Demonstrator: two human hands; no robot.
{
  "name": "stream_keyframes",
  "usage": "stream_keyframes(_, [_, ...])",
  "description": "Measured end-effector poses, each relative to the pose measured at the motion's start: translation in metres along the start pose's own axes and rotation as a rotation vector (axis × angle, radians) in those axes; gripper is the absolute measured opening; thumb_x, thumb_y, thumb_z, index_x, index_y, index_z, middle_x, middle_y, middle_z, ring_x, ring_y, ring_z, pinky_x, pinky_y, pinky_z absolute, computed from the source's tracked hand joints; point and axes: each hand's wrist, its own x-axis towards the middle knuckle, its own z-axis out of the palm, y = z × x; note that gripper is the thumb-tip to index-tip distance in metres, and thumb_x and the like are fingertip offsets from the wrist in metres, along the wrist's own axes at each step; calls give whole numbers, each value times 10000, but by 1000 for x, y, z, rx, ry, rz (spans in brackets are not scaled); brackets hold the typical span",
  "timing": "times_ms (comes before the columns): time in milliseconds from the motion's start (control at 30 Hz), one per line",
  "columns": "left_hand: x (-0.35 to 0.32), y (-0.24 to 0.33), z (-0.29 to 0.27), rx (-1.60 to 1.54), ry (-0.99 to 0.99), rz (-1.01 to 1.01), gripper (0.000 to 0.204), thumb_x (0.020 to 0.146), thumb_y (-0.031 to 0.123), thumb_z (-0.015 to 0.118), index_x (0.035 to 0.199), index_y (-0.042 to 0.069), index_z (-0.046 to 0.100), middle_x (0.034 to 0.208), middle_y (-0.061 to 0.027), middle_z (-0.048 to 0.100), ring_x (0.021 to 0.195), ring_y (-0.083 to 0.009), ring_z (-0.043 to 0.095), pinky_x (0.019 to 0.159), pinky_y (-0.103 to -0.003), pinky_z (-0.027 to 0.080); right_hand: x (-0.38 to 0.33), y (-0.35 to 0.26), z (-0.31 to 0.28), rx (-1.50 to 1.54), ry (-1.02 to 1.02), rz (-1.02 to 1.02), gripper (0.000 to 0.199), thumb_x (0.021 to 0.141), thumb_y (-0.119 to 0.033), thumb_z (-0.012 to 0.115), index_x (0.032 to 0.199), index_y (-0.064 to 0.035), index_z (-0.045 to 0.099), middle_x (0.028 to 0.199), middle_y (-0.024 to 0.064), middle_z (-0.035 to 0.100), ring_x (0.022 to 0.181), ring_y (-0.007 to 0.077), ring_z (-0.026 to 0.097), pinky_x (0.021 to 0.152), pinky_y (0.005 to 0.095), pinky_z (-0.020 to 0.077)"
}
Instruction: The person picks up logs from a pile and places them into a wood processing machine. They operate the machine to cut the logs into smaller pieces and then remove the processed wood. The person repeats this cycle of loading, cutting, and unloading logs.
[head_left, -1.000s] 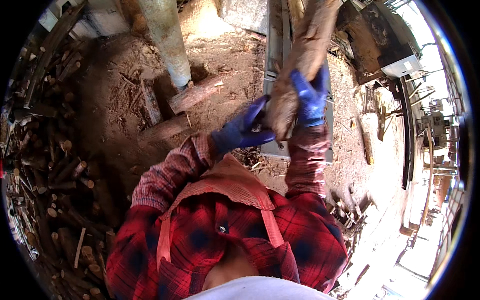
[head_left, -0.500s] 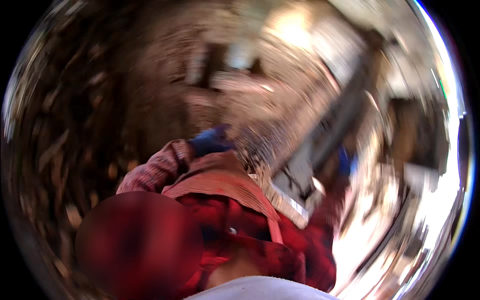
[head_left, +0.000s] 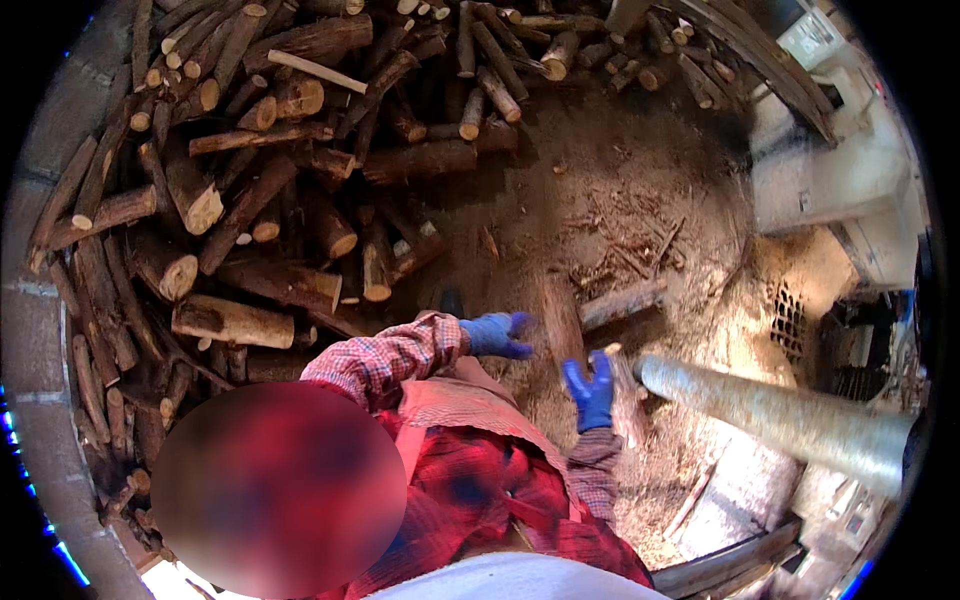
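Observation:
My left hand (head_left: 497, 335), in a blue work glove, is held out in front of my apron with its fingers apart and nothing in it. Also gloved in blue, my right hand (head_left: 590, 393) has its thumb and fingers spread and holds nothing. A brown log (head_left: 557, 312) lies just beyond the two hands on the ground. Beside my right hand is another log (head_left: 628, 405), partly hidden by the glove; whether they touch I cannot tell. A shorter piece of wood (head_left: 622, 303) lies at an angle farther out.
A big heap of cut logs (head_left: 258, 300) fills the left and far side. Bark scraps (head_left: 625, 240) litter the dirt floor. To the right a thick metal pipe (head_left: 770, 410) reaches toward my right hand, near pale machinery (head_left: 820, 180).
My view has swung round from a blurred scene by the machinery to the log heap and floor. My hands are now closer together, before the logs.

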Motion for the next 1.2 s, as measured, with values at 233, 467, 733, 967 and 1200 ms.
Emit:
stream_keyframes(233, [-20,-117,-244,-167,403,-545,799,731,408,773,1325,-8,438,1230,-167,570,1081,-252,565,904,-345,463,135,-134,110,-222,-442,-85,767,700,-417,776,1229,63,496,1206,241,547,1116,337,535,961,401,422])
stream_keyframes(467, [40,-230,-354,-621,423,-718,394,790,357,706,1016,44,626,745,-41,576,638,-159,513,573,-314,422,382,-135,161,-168,-583,132,902,674,-437,797,1312,74,416,1304,268,485,1225,339,473,1019,405,383])
stream_keyframes(733, [207,-423,-390,-422,445,-788,478,810,358,647,1149,25,603,1051,-147,648,928,-267,596,818,-378,452,758,41,347,-743,-741,335,945,667,-428,799,1341,75,368,1336,237,473,1222,308,486,997,400,407])
stream_keyframes(967, [432,-484,-556,-372,951,-669,981,702,501,757,1374,-63,316,1315,-265,464,1218,-348,465,1014,-383,383,1030,-11,535,-666,-426,84,1281,497,-593,818,1471,-91,154,1478,232,261,1352,389,289,1098,443,296])
stream_keyframes(1200, [454,-469,-589,-507,820,-680,1149,615,426,841,1432,-43,182,1281,-245,500,1163,-334,514,1001,-369,393,1031,-49,554,45,-673,203,801,669,-267,829,1311,-17,420,1177,135,570,1019,266,584,868,389,504])
